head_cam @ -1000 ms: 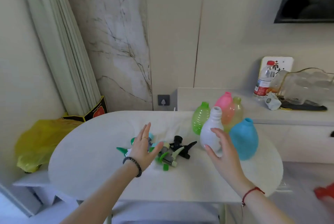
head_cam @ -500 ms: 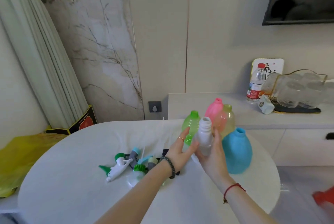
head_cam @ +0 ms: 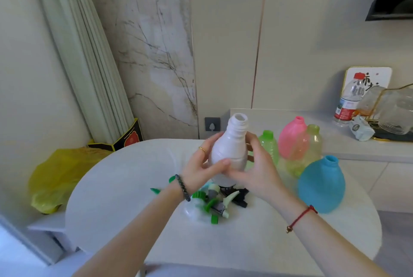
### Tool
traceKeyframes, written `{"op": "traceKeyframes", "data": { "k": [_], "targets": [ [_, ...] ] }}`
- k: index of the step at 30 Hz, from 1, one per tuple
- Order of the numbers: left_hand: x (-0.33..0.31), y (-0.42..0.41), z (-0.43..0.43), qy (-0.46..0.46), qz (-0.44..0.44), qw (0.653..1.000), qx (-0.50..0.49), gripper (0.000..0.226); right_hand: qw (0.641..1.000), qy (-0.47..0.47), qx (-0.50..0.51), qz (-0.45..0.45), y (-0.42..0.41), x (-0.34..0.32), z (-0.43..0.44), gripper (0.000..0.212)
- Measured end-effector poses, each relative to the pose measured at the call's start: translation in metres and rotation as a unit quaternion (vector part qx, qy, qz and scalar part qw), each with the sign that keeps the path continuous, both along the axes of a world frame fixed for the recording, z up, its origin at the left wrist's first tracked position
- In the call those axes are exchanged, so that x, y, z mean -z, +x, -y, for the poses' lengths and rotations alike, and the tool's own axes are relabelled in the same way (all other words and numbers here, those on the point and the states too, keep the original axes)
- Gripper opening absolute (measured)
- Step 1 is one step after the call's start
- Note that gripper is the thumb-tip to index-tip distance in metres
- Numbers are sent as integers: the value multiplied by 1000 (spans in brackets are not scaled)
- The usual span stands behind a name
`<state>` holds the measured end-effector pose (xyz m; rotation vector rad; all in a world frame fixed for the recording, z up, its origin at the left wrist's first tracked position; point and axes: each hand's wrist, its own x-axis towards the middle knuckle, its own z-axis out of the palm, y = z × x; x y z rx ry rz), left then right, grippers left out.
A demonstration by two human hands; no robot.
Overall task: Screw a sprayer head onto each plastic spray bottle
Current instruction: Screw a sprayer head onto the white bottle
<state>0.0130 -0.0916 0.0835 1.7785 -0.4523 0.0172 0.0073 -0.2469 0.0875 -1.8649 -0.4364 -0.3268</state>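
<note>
Head view looks down at a white oval tabletop [head_cam: 116, 205]. Both hands hold a white bottle [head_cam: 230, 153] upright above it, the neck open and bare. The left hand [head_cam: 201, 169] has its grip wrapped on the bottle's left side, thumb across the front; the right hand [head_cam: 254, 169] has its grip closed on the right side. Below the bottle lies a heap of sprayer heads [head_cam: 214, 200], green, white and black. To the right stand a blue bottle [head_cam: 321, 185] near, and farther off a green bottle [head_cam: 269, 145], a pink bottle [head_cam: 292, 138] and a yellowish bottle [head_cam: 312, 145], all uncapped.
</note>
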Motion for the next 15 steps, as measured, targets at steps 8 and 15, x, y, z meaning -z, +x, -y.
{"op": "traceKeyframes", "data": {
  "k": [8,15],
  "targets": [
    [0,-19,-106,24,-8,995,-94,55,981,-58,-180,-48,-1,-4,-92,74],
    [39,-48,-164,13,-44,981,-187,44,958,-219,-171,-74,18,27,-95,39]
  ]
}}
